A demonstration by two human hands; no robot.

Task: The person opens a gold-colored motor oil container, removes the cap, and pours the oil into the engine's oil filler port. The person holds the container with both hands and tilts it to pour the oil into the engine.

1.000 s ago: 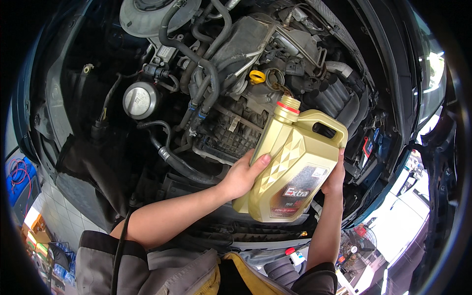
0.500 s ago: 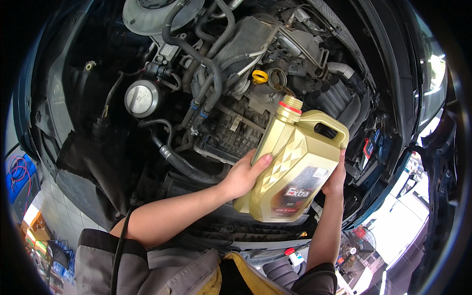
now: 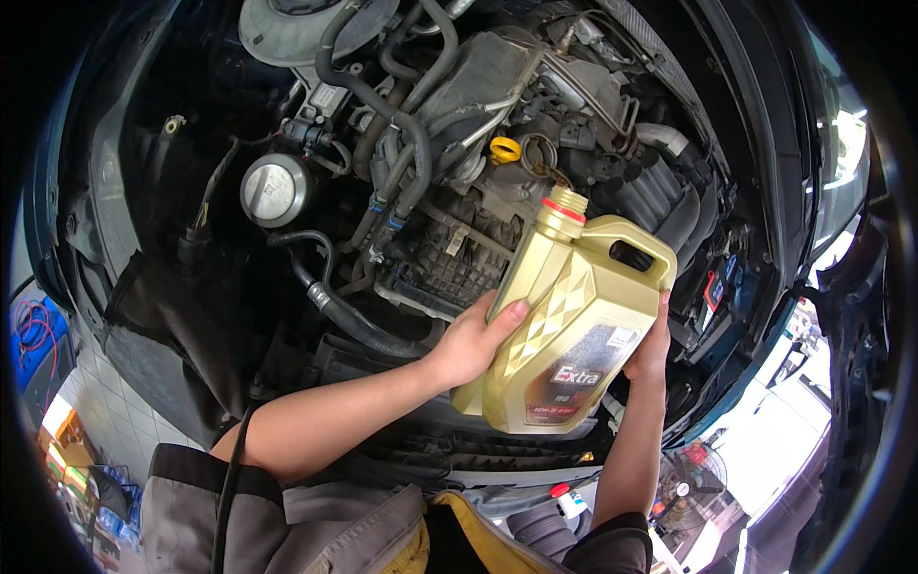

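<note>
A gold plastic oil jug [image 3: 547, 330] is tilted over the engine [image 3: 454, 244], its uncapped neck pointing away from me. My left hand [image 3: 475, 342] grips the jug's left side, thumb lying across the front. On the far right side, below the moulded handle, my right hand [image 3: 651, 346] supports it, with most of its fingers hidden behind the jug. Just beyond the neck is a round filler opening [image 3: 539, 153], and a brownish streak shows between the two; whether oil is flowing I cannot tell. A yellow dipstick handle [image 3: 505, 149] sits left of that opening.
Black hoses [image 3: 411, 163] run over the engine's left part. A silver round-capped canister [image 3: 275, 191] stands farther left. The car's front panel [image 3: 516, 474] crosses below my forearms. A white bottle with a red cap [image 3: 568, 499] and a fan [image 3: 685, 488] are at lower right.
The jug and both hands keep nearly the same pose. The whole view has shifted very slightly; nothing has been let go.
</note>
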